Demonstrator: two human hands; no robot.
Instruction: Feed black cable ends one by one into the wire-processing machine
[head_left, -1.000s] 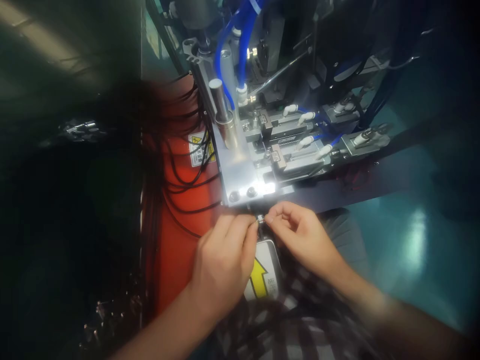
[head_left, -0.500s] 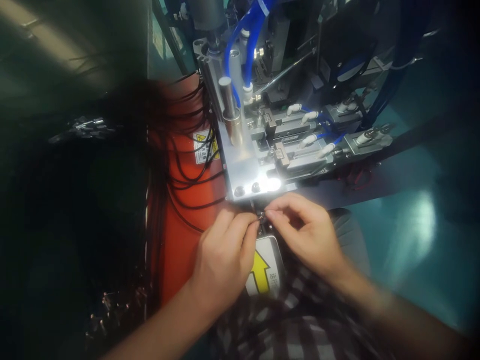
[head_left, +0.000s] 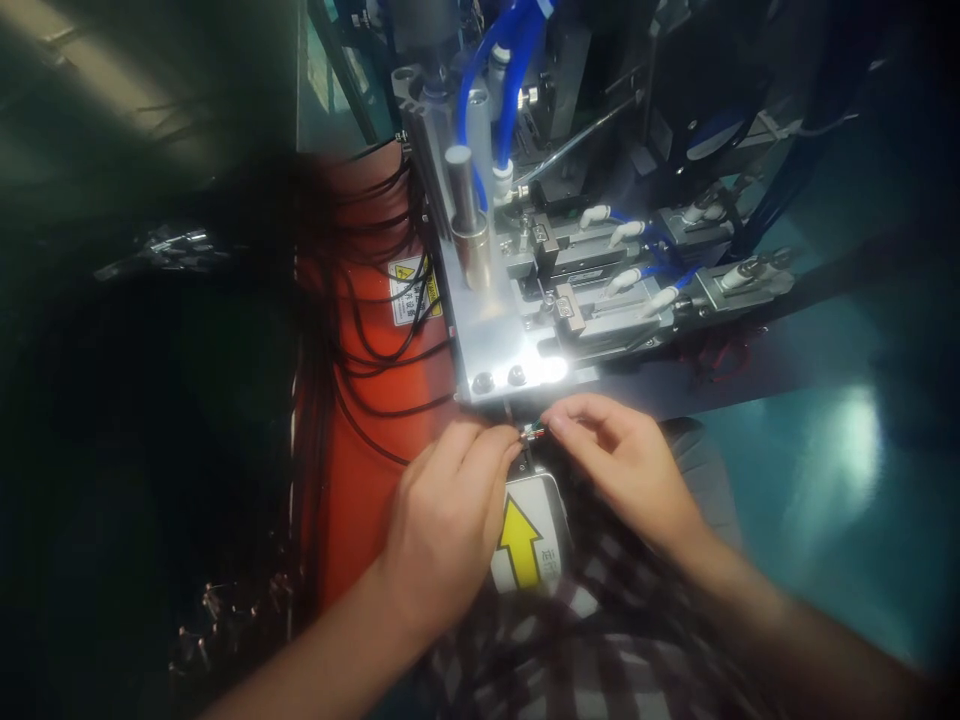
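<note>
Head view: just below the metal plate (head_left: 487,340), left hand (head_left: 450,510) and right hand (head_left: 630,470) each pinch the small connector (head_left: 531,433), now drawn slightly apart, baring thin wires.

We count 2 hands, our left hand (head_left: 450,520) and right hand (head_left: 630,475), 1 small part (head_left: 531,433), 2 bolts (head_left: 482,382), 1 metal plate (head_left: 487,330), 1 yellow arrow label (head_left: 519,545) and 1 warning sticker (head_left: 409,290).

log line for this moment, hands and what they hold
left hand: pinches small part | right hand: pinches its other end | place: below metal plate edge, above yellow arrow label
</note>
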